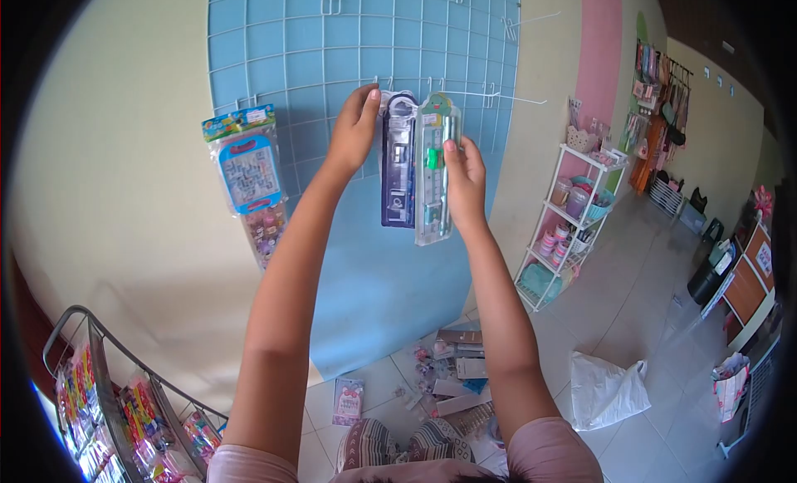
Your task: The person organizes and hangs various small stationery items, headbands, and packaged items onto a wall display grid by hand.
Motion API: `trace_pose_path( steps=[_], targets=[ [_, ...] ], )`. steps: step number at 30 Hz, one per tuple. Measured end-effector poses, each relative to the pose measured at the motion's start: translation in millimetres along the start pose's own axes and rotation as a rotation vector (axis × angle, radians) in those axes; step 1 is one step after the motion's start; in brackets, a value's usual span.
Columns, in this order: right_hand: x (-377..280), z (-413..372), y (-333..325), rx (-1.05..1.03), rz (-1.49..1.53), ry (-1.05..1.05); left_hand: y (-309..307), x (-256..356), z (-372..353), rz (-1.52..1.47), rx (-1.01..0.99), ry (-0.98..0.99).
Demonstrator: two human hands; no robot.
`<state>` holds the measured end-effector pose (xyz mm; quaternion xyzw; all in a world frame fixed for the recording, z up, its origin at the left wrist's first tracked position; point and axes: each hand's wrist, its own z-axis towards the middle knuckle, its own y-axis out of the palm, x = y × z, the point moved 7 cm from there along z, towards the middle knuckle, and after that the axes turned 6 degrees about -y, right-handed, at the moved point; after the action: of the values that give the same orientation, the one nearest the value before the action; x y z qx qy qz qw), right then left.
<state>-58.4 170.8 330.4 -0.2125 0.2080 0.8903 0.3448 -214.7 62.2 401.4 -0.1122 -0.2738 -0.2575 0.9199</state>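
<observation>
My right hand (466, 177) is closed around the edge of a clear-packed stationery set (433, 184) with a green character top, a ruler and a bright green piece. Beside it, to the left, hangs a dark navy stationery set (398, 176) in similar packaging. My left hand (355, 127) is closed at the upper left edge of the navy pack, its fingertips partly hidden. Both packs are upright in front of the white wire grid (307, 68), close to its hooks. Exactly how either pack meets a hook cannot be seen.
Toy packs (251, 174) hang on the grid at left. A white shelf (548, 207) with cups and baskets stands right. Packaged goods (457, 367) and a white plastic bag (606, 392) lie on the floor. A rack of colourful packets (83, 400) is at lower left.
</observation>
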Motion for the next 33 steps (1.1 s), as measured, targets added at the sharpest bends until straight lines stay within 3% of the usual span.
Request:
trace_pose_path(
  steps=[3,7,16,25,33],
  targets=[
    [1,-6,-3,0.016,-0.010,0.001,15,-15,11,0.175,-0.058,-0.011],
    [8,-11,-6,0.026,0.017,0.025,19,-13,7,0.212,0.030,0.022],
    [11,-15,-6,0.007,0.045,0.005,30,-11,-4,0.058,0.017,-0.079],
    [-2,-11,-6,0.037,0.065,0.083,38,-11,-5,0.203,-0.020,0.153],
    [2,-12,-9,0.012,0.081,0.135,39,-5,-5,0.289,-0.045,0.111]
  ],
)
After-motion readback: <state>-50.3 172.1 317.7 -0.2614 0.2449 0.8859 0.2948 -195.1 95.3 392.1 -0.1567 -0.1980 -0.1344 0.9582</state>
